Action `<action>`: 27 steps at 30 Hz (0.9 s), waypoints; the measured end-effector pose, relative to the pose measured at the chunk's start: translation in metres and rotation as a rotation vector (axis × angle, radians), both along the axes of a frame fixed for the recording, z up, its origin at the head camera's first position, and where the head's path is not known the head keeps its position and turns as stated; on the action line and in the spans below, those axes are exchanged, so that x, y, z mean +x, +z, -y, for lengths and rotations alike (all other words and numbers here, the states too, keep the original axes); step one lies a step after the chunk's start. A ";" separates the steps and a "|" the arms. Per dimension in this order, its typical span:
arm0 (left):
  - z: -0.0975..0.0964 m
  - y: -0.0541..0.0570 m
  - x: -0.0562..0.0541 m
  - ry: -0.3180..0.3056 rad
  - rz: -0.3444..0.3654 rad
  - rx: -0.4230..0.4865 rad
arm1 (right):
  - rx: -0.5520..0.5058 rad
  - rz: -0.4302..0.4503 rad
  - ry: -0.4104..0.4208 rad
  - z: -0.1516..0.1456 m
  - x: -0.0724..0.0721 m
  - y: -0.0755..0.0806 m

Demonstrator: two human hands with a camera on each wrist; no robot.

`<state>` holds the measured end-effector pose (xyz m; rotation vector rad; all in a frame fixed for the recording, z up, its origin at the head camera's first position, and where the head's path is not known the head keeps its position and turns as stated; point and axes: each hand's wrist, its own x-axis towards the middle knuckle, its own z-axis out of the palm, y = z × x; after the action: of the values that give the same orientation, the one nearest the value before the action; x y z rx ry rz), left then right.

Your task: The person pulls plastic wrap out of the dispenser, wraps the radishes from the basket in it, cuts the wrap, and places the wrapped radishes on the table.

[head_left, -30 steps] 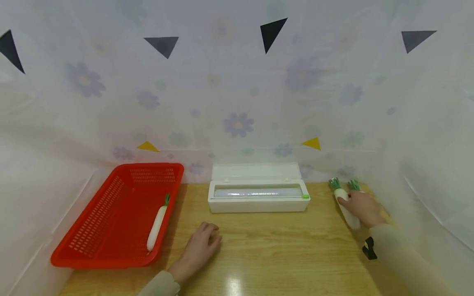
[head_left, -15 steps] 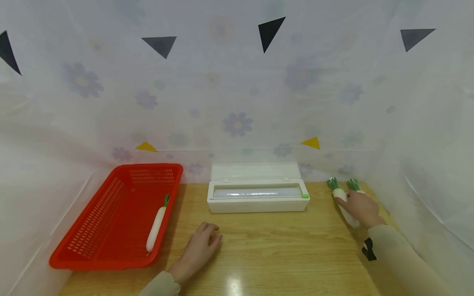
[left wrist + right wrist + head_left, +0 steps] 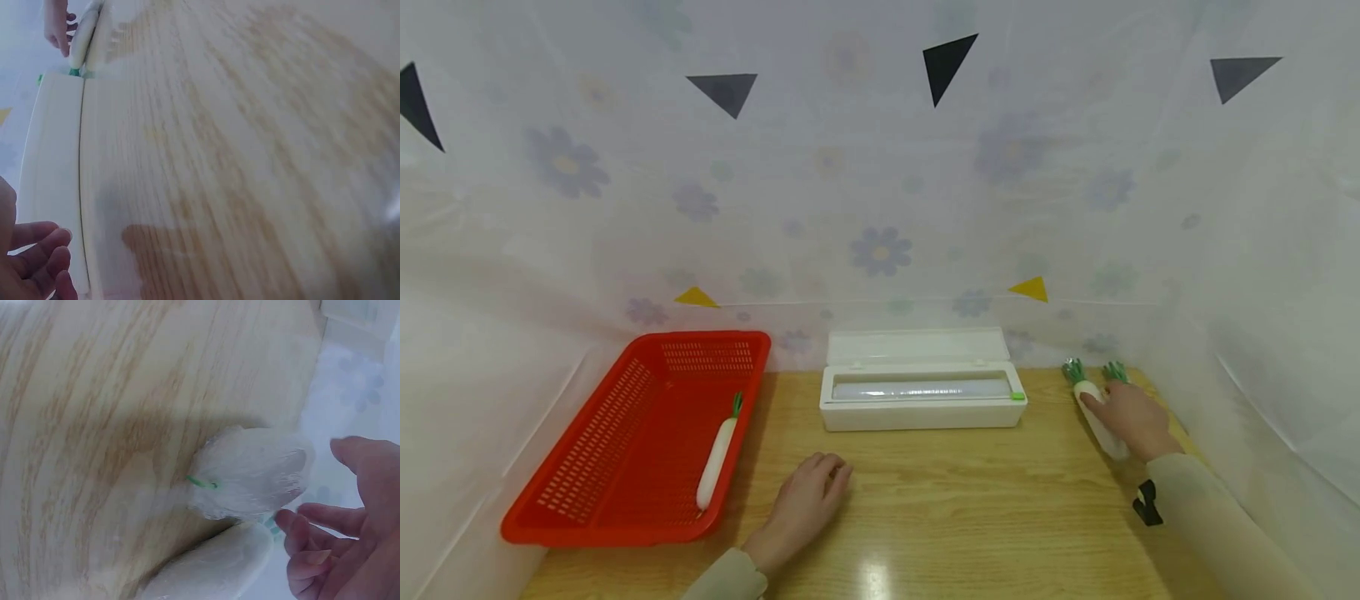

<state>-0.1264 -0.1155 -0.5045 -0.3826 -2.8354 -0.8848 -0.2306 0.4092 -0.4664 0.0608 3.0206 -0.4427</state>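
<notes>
My right hand is over two white radishes at the table's right side. Its thumb overlaps the left radish in the head view. In the right wrist view, the fingers are loosely bent, with a gap between thumb and the film-wrapped radish; the other radish lies beside it. Green tops of the second radish show past the knuckles; the hand hides most of its body. My left hand rests at the table's middle front, holding nothing, fingers relaxed, near the white cling film dispenser.
The dispenser's lid stands up, exposing a film roll; a green tab sits at its right end. A red basket at left contains one radish. Flowered white sheeting encloses the wooden table.
Both hands stay nearly in place. The left fingers shift very slightly, and the head view moves a little. The radishes, basket and dispenser remain where they were.
</notes>
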 end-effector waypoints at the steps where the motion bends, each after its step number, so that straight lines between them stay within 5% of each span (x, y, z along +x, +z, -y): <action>1: 0.000 0.001 -0.001 0.001 -0.001 -0.004 | 0.005 -0.021 -0.001 0.001 0.000 0.002; 9: -0.002 0.007 -0.011 0.033 -0.064 0.024 | -0.011 -0.264 0.095 0.022 0.000 0.009; 15: -0.004 0.014 -0.026 0.078 -0.148 0.154 | -0.091 -0.380 0.193 0.047 0.001 0.015; 22: 0.005 0.021 -0.050 0.156 -0.157 0.268 | -0.231 -0.404 0.327 0.085 0.002 0.018; 27: 0.008 0.019 -0.067 0.143 -0.187 0.284 | -0.266 -0.365 0.406 0.103 0.007 0.015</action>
<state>-0.1939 -0.1234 -0.4855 -0.2108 -2.4862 -1.1354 -0.2237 0.3058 -0.4513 -0.7082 3.1531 -0.8842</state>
